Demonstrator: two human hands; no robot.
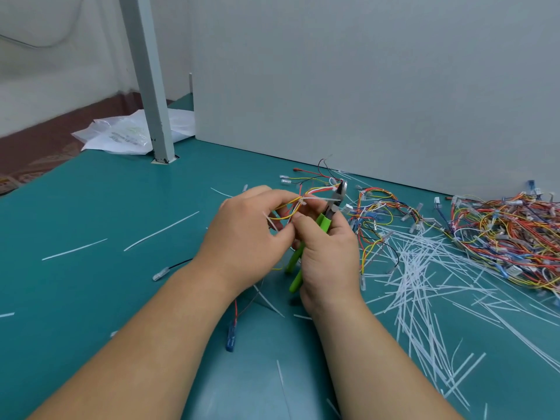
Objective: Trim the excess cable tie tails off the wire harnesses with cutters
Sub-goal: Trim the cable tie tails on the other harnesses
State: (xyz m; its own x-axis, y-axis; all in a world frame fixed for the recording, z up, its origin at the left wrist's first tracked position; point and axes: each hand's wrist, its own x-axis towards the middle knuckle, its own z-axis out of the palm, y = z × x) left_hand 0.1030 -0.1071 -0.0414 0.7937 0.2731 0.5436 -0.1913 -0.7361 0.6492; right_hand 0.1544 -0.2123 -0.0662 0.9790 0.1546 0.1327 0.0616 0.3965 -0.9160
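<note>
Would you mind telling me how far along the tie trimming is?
Done: many cut tails litter the table. In hand: the left hand holds a harness while the right hand grips the cutters, tips by its white tie tail. Left: I cannot tell whether the harness pile on the right is trimmed.

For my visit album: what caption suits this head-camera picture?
Left hand holds a wire harness while right hand holds green-handled cutters at its white cable tie tail.
</note>
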